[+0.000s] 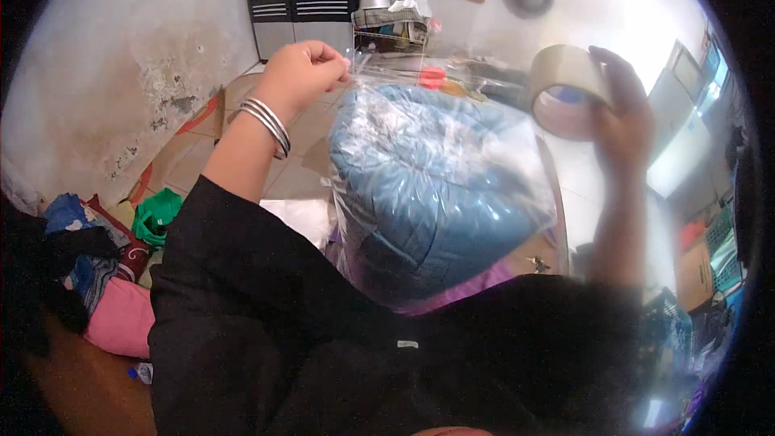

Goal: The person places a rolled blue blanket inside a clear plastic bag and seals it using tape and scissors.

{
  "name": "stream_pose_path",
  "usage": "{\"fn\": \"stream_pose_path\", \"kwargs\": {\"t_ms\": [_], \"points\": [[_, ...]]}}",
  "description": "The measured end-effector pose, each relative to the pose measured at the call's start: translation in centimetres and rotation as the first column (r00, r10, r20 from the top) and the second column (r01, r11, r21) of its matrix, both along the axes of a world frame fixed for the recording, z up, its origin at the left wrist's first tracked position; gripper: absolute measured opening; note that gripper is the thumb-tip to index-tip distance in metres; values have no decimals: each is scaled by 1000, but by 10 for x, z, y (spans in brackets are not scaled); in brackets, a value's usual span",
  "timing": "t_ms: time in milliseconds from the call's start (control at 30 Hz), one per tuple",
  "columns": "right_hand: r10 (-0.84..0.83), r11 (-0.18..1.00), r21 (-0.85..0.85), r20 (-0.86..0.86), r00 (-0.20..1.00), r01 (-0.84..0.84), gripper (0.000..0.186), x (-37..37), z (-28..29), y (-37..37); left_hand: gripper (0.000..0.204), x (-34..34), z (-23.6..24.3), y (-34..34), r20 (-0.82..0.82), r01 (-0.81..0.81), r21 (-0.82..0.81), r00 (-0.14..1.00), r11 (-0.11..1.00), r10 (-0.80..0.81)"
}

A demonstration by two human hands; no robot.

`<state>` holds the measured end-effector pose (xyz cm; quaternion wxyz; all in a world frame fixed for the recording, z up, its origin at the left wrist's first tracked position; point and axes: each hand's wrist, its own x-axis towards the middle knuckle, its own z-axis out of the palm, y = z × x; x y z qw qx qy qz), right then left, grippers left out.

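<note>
Left hand (pixel 303 73) pinches the clear bag (pixel 436 186) of blue fabric's top; right hand (pixel 622 113) grips a tape roll (pixel 565 85).

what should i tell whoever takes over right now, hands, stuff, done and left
Left hand: pinching the free end of clear tape above the bag's top.
Right hand: grip on the tape roll, held up to the right.
Clear plastic bag with a folded blue quilted item inside sits in the lap.
Done: item bagged, tape pulled out.
Left: tape not yet pressed onto the bag.
</note>
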<state>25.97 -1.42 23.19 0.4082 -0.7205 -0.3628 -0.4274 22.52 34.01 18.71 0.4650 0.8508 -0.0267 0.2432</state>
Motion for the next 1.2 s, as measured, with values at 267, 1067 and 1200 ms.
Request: {"fn": "stream_pose_path", "kwargs": {"t_ms": [267, 1067, 1200], "points": [[66, 998, -8, -175, 982, -68, 42, 35, -7, 2, 26, 16, -26, 4, 75, -26, -26, 997, 999, 28], [14, 997, -76, -207, 978, -30, 45, 45, -19, 7, 23, 17, -33, 8, -12, -86, 128, 996, 988, 88], [69, 997, -25, -239, 969, -77, 45, 46, -17, 8, 22, 9, -31, 5, 14, -137, 141, 991, 981, 136]]}}
